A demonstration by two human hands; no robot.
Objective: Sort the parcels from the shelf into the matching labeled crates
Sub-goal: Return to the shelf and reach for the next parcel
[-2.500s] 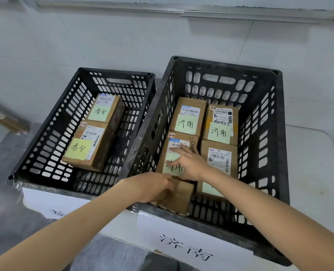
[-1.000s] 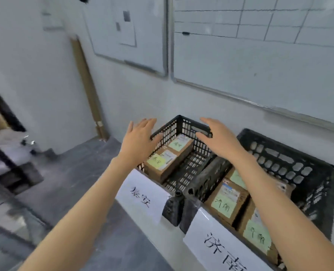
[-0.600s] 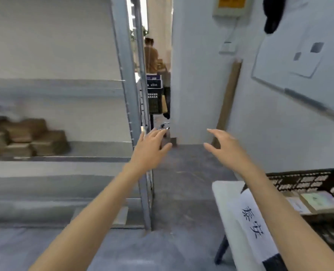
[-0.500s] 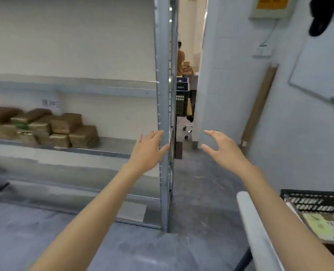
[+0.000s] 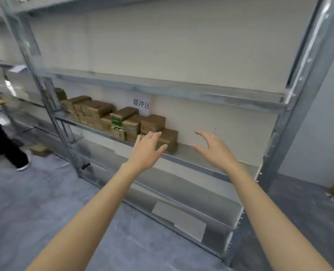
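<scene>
The left hand (image 5: 145, 152) and the right hand (image 5: 216, 151) are hovering before the metal shelf (image 5: 183, 153), each grip spread and holding nothing, while the brown parcels (image 5: 103, 116) are sitting stacked on that shelf at ten o'clock from the left hand, the nearest parcel (image 5: 170, 138) showing just past its fingertips at one o'clock.

Paper sign (image 5: 141, 104) on shelf wall — "缓冲区".

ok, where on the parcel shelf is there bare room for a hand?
The shelf is bare from the end parcel to the right post; the right hand hovers open in front of that patch. Crowded: stacked parcels fill the shelf from the left hand leftward.
</scene>
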